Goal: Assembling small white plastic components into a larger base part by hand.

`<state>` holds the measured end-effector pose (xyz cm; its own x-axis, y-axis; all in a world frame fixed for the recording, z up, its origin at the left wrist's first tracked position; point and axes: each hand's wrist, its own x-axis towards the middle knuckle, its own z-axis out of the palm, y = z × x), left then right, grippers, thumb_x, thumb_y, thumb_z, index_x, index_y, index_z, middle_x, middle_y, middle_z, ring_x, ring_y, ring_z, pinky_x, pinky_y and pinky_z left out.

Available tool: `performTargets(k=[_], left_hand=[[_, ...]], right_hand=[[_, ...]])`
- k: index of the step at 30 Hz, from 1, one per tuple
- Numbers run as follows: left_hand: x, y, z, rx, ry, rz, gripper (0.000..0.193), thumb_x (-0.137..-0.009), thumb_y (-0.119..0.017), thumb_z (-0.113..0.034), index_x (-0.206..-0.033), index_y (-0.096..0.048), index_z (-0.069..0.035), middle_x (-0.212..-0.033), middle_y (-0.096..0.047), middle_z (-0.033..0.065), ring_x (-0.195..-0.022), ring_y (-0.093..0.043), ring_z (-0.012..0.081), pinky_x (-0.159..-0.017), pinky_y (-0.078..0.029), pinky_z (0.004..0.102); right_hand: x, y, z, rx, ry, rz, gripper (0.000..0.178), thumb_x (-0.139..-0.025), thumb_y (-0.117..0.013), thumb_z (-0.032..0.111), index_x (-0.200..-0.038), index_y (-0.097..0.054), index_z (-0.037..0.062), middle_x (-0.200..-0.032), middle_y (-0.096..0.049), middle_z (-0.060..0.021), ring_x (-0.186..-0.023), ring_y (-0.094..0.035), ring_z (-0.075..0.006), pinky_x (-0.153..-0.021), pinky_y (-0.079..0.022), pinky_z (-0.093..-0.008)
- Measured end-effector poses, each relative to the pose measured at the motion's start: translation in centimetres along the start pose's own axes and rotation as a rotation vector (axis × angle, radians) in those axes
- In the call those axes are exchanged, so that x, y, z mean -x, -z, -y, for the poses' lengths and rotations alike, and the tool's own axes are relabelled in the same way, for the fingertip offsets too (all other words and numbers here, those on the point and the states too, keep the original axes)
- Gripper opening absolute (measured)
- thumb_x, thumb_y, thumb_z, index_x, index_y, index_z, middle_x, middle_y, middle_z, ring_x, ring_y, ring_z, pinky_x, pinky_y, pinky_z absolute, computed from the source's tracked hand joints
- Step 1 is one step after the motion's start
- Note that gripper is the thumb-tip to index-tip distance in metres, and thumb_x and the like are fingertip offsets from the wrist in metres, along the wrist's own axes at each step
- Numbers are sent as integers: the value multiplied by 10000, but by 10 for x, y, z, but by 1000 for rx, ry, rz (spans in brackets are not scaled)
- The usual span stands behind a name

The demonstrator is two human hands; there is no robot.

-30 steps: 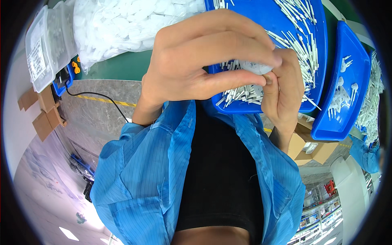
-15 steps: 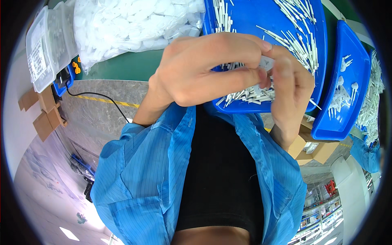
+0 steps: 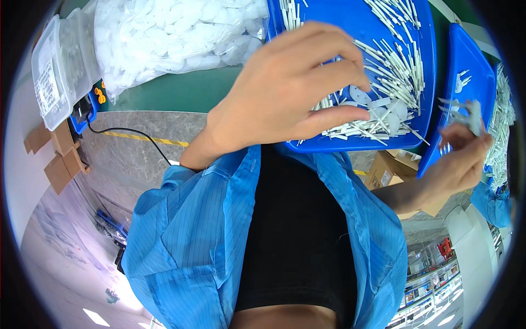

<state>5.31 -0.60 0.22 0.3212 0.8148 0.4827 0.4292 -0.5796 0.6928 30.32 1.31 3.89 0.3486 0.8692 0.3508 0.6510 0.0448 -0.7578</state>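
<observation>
From my end, it turns on the left hand (image 3: 296, 88): a few translucent discs (image 3: 393, 116) lie just right of its fingers, on top of white rods (image 3: 395, 77) in the near part of the large blue tray (image 3: 334, 11). One disc shows in the gap between forefinger and thumb. I see that gap as wide, with nothing gripped; how high it hangs I can't tell. The discs give me no clear long axis; rods at the tray's right run mostly lengthwise, away from me, those by the near rim more sideways.

The right hand (image 3: 463, 156) is farther off, over the small blue tray (image 3: 476, 49), fingers pinched on a blurred white pronged piece (image 3: 474, 118). Both trays' facing rims stand between it and the discs, and the left hand hides part of the rods.

Leftward, a clear bag (image 3: 175, 38) of white parts lies on the green table (image 3: 164, 94), near a clear plastic box (image 3: 52, 71).
</observation>
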Motion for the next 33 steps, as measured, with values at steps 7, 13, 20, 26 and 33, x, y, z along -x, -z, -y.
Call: performTargets(k=[7,13,20,26,33], left_hand=[[11,-11,-17,-250,163,190,381,-639,-882,-235,-959,-729,-97,-1080,-661,40,-1139,-599,286,-965,-498,428],[9,-3,-18,-364,77,264,297,-698,-834,-178,-977,-750,-122,-1024,-691,56,-1071,-625,276,-980,-491,435],[4,9,-14,118,297,67,296,-808,-655,-35,-1088,-752,-45,-946,-709,130,-852,-681,258,-809,-534,342],[12,8,-2,382,379,-101,300,-1002,-522,-76,-1252,-655,24,-1146,-700,111,-948,-665,155,-862,-542,302],[6,7,0,618,445,-216,204,-973,-656,-118,-1151,-720,-40,-1059,-741,101,-892,-728,175,-740,-586,275]], right_hand=[[-29,37,-33,373,-212,-36,435,-1060,-506,391,-1111,-767,46,-711,-596,11,-625,-488,-42,-540,-345,-216],[3,-16,10,-27,48,394,197,-1005,-622,128,-1114,-738,12,-1008,-732,-62,-858,-628,-96,-759,-494,-241],[10,-66,4,280,427,586,135,-923,-692,159,-1017,-698,63,-939,-701,-110,-768,-688,-321,-669,-539,-400],[7,-70,11,250,439,649,162,-875,-735,127,-1006,-670,58,-830,-690,-104,-686,-686,-249,-602,-537,-344],[15,-52,29,-438,54,537,184,-850,-699,-13,-983,-580,28,-770,-626,5,-682,-574,-56,-593,-484,-232]])
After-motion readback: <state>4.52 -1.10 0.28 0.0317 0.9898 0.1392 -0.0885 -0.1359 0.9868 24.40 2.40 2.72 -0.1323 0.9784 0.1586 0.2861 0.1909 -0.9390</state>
